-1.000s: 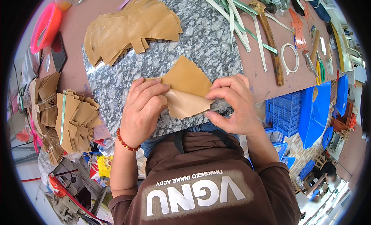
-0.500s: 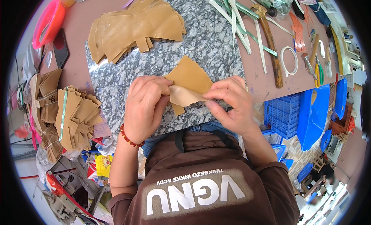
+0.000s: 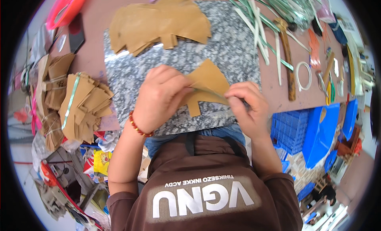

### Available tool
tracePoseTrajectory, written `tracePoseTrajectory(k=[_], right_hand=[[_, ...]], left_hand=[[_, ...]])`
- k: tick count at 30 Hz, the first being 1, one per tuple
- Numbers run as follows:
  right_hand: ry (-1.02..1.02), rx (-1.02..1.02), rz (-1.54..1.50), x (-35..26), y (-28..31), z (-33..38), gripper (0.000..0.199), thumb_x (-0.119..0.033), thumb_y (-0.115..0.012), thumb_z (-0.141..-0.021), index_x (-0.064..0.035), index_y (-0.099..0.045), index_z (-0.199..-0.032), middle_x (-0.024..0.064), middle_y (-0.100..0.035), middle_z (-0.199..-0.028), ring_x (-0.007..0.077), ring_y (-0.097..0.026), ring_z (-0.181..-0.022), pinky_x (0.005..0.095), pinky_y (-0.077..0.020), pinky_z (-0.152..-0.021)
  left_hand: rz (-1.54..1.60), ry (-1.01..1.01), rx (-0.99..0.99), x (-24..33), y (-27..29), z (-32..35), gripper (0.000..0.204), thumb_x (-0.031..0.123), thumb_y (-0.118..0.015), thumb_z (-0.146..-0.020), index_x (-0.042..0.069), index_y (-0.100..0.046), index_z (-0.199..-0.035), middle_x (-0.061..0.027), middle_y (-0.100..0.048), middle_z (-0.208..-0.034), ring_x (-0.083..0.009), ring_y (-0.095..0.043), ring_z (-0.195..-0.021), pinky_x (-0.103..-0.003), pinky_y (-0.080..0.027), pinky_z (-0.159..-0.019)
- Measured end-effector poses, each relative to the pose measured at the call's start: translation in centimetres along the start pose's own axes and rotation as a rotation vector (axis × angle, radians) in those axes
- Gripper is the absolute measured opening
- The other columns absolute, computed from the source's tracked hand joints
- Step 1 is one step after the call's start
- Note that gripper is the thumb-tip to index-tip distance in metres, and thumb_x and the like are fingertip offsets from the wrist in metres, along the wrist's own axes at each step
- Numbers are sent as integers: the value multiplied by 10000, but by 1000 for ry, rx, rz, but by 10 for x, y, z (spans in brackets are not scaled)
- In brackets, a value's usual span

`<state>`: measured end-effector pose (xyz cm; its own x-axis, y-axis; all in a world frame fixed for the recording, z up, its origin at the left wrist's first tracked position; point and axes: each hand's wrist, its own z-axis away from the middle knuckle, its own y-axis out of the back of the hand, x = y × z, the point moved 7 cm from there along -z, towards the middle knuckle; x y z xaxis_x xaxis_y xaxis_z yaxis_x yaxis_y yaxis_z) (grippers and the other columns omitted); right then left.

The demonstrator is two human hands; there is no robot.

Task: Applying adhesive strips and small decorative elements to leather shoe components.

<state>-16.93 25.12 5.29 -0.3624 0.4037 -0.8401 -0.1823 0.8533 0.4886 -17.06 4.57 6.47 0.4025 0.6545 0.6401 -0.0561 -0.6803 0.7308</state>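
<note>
A tan leather-like piece [image 3: 209, 76] with a short tab on its near side lies over the speckled grey stone slab [image 3: 234, 44]. Along its middle a fold runs between my two hands. My left hand [image 3: 162, 92], above a red bead bracelet, pinches the fold's left end. At the right end, the fingertips of my right hand [image 3: 249, 106] are closed on the same piece; that hand is slightly blurred. Farther off on the slab, a spread stack of similar tan pieces [image 3: 158, 22] lies flat. My fingers partly cover the held piece.
Bundled tan pieces [image 3: 85, 108] sit left of the slab. On the right lie a wooden-handled hammer [image 3: 289, 64], pale and green strips [image 3: 260, 30], a white ring [image 3: 304, 76] and pliers [image 3: 330, 91]. Blue crates [image 3: 289, 129] stand below the table's right edge. A pink basin [image 3: 65, 8] is far left.
The near flap of the piece, turned up before with its pale underside showing, now lies lower, tan side up with the tab exposed. The whole view has shifted slightly.
</note>
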Motion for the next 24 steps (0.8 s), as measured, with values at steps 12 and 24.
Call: tracePoseTrajectory(k=[12,24], right_hand=[[207,-206,301,-8,-13,-1,297,-301,-673,-869,-86,-724,-1068,58,-691,-1138,284,-590,-1011,400,-405,-930],[-421,-347,-912,-34,-87,-8,449,-51,-684,-897,31,-527,-1309,141,-620,-1190,160,-626,-1003,306,-518,-892]], left_hand=[[263,357,520,2,126,78,47,29,-647,-892,-16,-653,-881,-31,-636,-758,-89,-563,-654,-232,-430,-573],[789,453,387,-43,50,32,192,95,-696,-927,-35,-614,-1041,34,-608,-751,8,-538,-684,-186,-457,-588]])
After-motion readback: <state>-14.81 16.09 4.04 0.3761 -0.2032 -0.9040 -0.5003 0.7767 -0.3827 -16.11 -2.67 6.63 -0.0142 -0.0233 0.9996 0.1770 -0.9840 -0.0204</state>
